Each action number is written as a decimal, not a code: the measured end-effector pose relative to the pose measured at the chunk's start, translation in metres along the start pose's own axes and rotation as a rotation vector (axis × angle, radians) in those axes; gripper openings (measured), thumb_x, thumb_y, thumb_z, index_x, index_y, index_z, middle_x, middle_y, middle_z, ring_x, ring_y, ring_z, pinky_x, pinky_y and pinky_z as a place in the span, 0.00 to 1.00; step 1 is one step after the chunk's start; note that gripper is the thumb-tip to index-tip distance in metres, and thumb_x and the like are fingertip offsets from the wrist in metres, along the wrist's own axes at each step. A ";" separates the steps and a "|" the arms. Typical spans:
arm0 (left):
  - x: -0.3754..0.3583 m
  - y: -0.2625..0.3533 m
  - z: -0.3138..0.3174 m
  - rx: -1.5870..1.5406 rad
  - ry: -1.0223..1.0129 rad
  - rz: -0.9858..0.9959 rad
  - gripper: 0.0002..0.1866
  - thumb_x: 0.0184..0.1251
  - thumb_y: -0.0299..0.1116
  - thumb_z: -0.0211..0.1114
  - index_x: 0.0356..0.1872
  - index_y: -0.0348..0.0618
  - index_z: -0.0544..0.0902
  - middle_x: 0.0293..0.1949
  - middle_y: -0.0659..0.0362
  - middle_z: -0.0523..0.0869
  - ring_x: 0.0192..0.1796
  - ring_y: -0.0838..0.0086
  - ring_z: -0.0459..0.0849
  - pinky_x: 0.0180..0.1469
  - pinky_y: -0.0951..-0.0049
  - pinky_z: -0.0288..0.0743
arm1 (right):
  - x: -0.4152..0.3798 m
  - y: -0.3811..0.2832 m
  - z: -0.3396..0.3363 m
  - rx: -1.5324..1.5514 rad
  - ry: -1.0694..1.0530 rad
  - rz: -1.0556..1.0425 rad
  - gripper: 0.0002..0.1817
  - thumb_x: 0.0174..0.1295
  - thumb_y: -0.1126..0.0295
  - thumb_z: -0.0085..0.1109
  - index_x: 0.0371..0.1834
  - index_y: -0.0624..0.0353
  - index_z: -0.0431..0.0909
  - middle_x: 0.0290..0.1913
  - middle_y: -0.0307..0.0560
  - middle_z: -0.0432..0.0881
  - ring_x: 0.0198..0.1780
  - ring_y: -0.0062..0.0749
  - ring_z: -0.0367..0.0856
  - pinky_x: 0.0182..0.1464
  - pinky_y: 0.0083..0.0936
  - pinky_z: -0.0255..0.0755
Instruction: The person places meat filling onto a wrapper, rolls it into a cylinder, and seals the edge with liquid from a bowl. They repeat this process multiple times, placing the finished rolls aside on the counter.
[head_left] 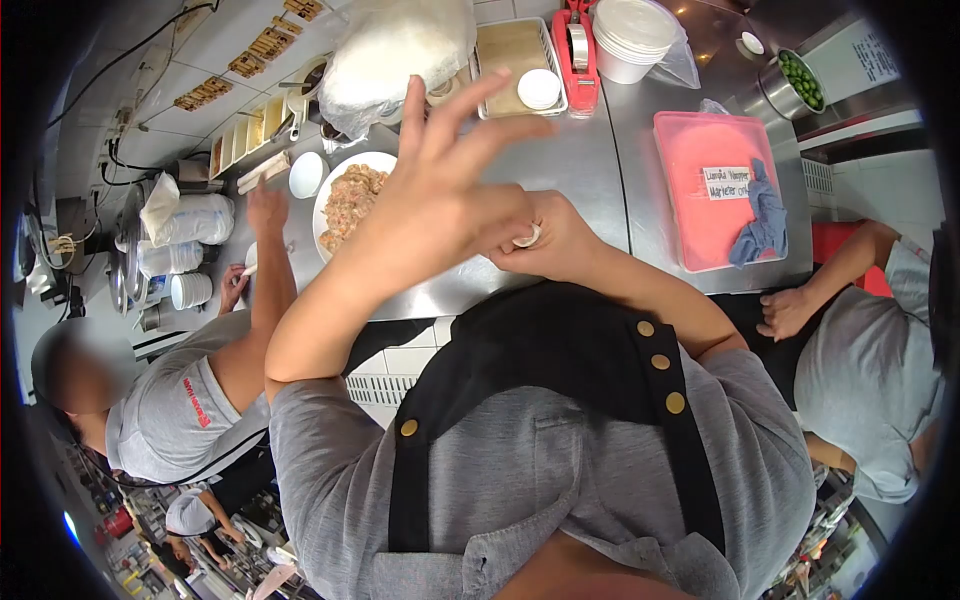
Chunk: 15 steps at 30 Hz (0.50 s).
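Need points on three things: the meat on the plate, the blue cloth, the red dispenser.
Meat [348, 208]: head view, middle of the visible pile.
Blue cloth [764, 212]: head view, middle of its folds.
Red dispenser [581, 94]: head view, lower body.

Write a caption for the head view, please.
Right hand holds a small white piece, left hand close by, near a plate of mince.

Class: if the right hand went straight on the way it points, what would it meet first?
The right hand would probably meet the left hand first, though their overlap leaves the depth unclear.
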<state>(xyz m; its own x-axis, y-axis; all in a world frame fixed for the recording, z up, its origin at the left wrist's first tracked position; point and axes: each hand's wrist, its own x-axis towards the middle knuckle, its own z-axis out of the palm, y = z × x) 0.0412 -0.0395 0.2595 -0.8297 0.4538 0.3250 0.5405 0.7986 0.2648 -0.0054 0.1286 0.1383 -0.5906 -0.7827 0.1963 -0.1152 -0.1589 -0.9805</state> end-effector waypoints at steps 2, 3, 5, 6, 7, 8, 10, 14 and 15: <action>0.000 0.005 0.003 0.153 0.019 0.057 0.10 0.45 0.32 0.81 0.30 0.57 0.92 0.67 0.64 0.81 0.81 0.49 0.62 0.80 0.39 0.55 | -0.001 0.004 0.002 0.023 0.029 -0.029 0.14 0.56 0.76 0.76 0.26 0.58 0.74 0.26 0.36 0.80 0.30 0.19 0.76 0.34 0.27 0.72; -0.001 0.005 0.006 0.174 0.013 0.136 0.10 0.47 0.30 0.80 0.31 0.56 0.90 0.67 0.62 0.81 0.80 0.49 0.64 0.79 0.37 0.55 | -0.001 0.006 0.001 0.032 0.059 -0.025 0.14 0.56 0.76 0.76 0.27 0.58 0.75 0.27 0.37 0.80 0.31 0.18 0.76 0.34 0.26 0.72; -0.005 -0.001 0.014 0.198 0.009 0.209 0.10 0.49 0.28 0.79 0.32 0.55 0.88 0.66 0.61 0.81 0.79 0.48 0.65 0.79 0.34 0.55 | -0.002 0.006 0.000 0.041 0.082 -0.022 0.13 0.57 0.76 0.75 0.28 0.58 0.75 0.27 0.37 0.80 0.31 0.18 0.76 0.34 0.26 0.72; -0.006 -0.011 0.020 -0.147 0.121 0.053 0.10 0.50 0.27 0.78 0.32 0.54 0.87 0.66 0.59 0.81 0.79 0.48 0.66 0.79 0.33 0.53 | -0.002 0.004 -0.002 0.004 0.133 -0.037 0.14 0.57 0.76 0.76 0.28 0.58 0.75 0.27 0.36 0.80 0.32 0.17 0.75 0.34 0.25 0.72; -0.005 -0.016 0.024 -0.495 0.226 -0.101 0.11 0.52 0.26 0.77 0.33 0.53 0.85 0.65 0.57 0.82 0.79 0.47 0.67 0.78 0.32 0.52 | -0.002 0.002 -0.003 -0.033 0.191 -0.053 0.14 0.57 0.76 0.76 0.29 0.58 0.74 0.27 0.36 0.79 0.32 0.17 0.75 0.34 0.25 0.72; -0.006 -0.013 0.024 -0.474 0.307 -0.130 0.12 0.53 0.25 0.76 0.36 0.55 0.87 0.64 0.55 0.82 0.78 0.46 0.67 0.79 0.32 0.50 | -0.003 0.004 -0.003 -0.037 0.198 -0.056 0.14 0.57 0.76 0.76 0.29 0.58 0.74 0.27 0.36 0.79 0.32 0.17 0.75 0.34 0.25 0.72; -0.010 0.003 0.037 -0.259 0.350 -0.073 0.11 0.53 0.28 0.78 0.35 0.57 0.88 0.64 0.55 0.82 0.78 0.46 0.66 0.80 0.34 0.48 | -0.004 0.009 -0.001 0.030 0.378 -0.021 0.15 0.58 0.78 0.76 0.31 0.58 0.74 0.27 0.35 0.78 0.32 0.17 0.73 0.35 0.24 0.72; -0.014 0.004 0.077 0.179 0.477 0.041 0.13 0.54 0.38 0.81 0.41 0.70 0.94 0.70 0.60 0.80 0.81 0.47 0.60 0.82 0.33 0.42 | 0.000 0.007 0.001 0.048 0.465 -0.027 0.15 0.58 0.80 0.75 0.31 0.58 0.73 0.27 0.37 0.78 0.32 0.19 0.73 0.34 0.24 0.71; -0.014 0.005 0.084 0.277 0.529 0.036 0.14 0.54 0.39 0.80 0.43 0.73 0.95 0.72 0.62 0.79 0.82 0.47 0.58 0.82 0.33 0.40 | 0.000 0.011 0.000 -0.036 0.486 -0.081 0.15 0.59 0.80 0.75 0.31 0.57 0.73 0.26 0.38 0.78 0.31 0.20 0.73 0.34 0.24 0.72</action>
<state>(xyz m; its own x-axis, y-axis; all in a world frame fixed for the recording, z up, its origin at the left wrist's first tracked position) 0.0442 -0.0091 0.1802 -0.5910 0.2810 0.7562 0.4516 0.8920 0.0215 -0.0070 0.1264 0.1275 -0.8817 -0.3963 0.2562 -0.1987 -0.1806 -0.9633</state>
